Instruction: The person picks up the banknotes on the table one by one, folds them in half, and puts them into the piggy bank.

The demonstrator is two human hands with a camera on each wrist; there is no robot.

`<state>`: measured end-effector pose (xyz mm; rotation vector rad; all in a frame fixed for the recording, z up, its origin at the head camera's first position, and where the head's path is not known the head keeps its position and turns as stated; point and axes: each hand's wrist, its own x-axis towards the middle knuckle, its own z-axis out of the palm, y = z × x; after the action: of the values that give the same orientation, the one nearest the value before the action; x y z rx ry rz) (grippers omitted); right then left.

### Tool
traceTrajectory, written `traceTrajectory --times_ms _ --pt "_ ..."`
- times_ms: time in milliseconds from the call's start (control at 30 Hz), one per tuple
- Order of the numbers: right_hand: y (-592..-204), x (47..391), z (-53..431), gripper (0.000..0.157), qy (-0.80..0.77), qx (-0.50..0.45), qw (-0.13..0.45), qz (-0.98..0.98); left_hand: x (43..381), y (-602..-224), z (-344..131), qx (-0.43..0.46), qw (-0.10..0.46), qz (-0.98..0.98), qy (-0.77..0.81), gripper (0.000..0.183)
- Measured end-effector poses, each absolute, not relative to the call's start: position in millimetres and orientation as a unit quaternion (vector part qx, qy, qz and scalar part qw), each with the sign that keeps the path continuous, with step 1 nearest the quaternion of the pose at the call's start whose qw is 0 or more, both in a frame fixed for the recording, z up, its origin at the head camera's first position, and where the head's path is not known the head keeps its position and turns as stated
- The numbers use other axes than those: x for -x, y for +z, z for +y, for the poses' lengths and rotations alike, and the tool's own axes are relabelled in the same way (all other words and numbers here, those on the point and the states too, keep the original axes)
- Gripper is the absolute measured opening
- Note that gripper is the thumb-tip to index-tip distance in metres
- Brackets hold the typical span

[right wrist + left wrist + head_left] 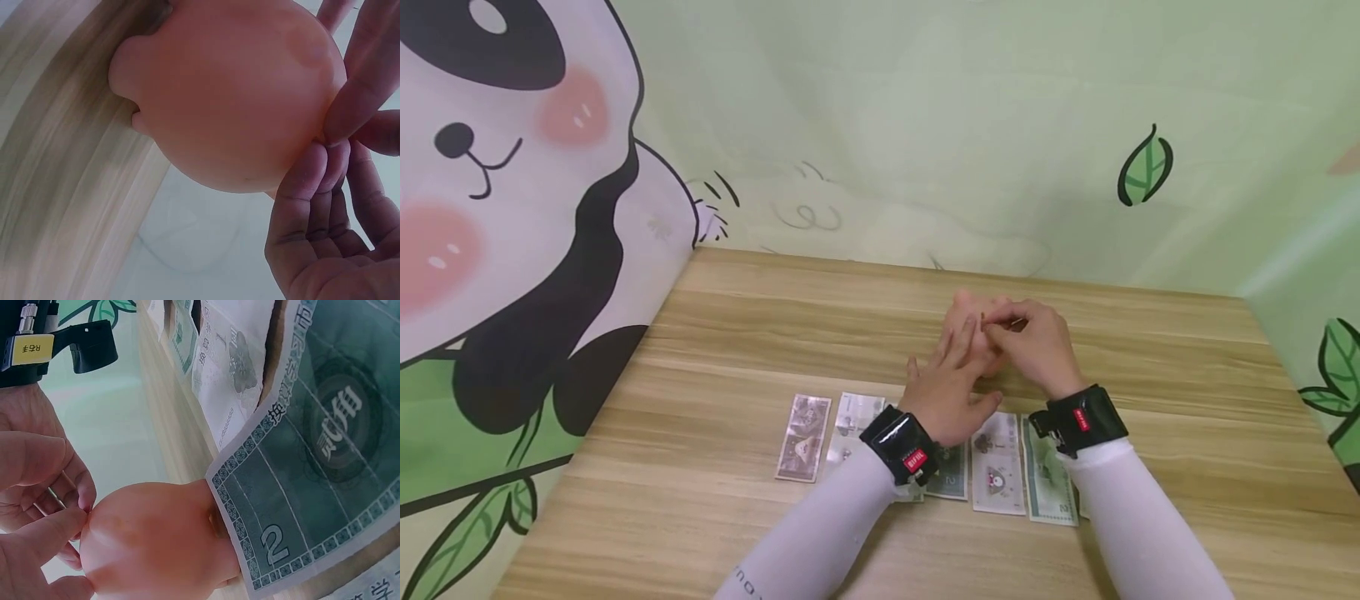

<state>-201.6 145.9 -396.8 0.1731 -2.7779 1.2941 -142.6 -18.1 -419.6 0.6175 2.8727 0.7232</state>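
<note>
A round pink piggy bank (962, 305) with stubby feet stands on the table, partly covered by both hands in the head view. My left hand (949, 398) reaches over the banknotes, its extended fingers resting on the bank's near side and top. From the right, my right hand (1037, 343) bends thumb and fingertips together at the top of the bank. Between them they pinch a small thin brownish piece (983, 320), mostly hidden. In the right wrist view these fingertips touch the bank's smooth pink surface (237, 94), with the left fingers close beside them.
Several play banknotes lie in a row nearer the body, among them a brownish one (803, 438) at the left end and a green one (1051, 479) under the right wrist. The wooden table (737, 325) meets a green panda-print backdrop (925, 100).
</note>
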Motion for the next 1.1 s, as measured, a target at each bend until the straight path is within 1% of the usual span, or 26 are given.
traceTrajectory --times_ms 333,633,700,933,1000,1100 --pt "-402 199 144 0.018 0.43 -0.054 0.057 -0.899 143 -420 -18 -0.202 0.059 0.947 0.243 0.055" --pt "-406 193 143 0.019 0.429 -0.043 0.074 -0.899 142 -421 -19 -0.203 0.063 0.943 0.256 0.055" --pt "-405 190 143 0.02 0.427 -0.043 0.069 -0.9 142 -420 -19 -0.207 0.064 0.939 0.266 0.058" --pt "-401 171 144 0.029 0.428 -0.075 0.033 -0.9 142 -417 -23 -0.218 0.066 0.929 0.292 0.081" --pt "-401 165 143 0.031 0.442 -0.088 0.022 -0.893 140 -414 -25 -0.22 0.065 0.929 0.291 0.082" --pt "-401 154 139 0.032 0.467 -0.098 0.002 -0.879 133 -409 -31 -0.233 0.054 0.931 0.277 0.077"
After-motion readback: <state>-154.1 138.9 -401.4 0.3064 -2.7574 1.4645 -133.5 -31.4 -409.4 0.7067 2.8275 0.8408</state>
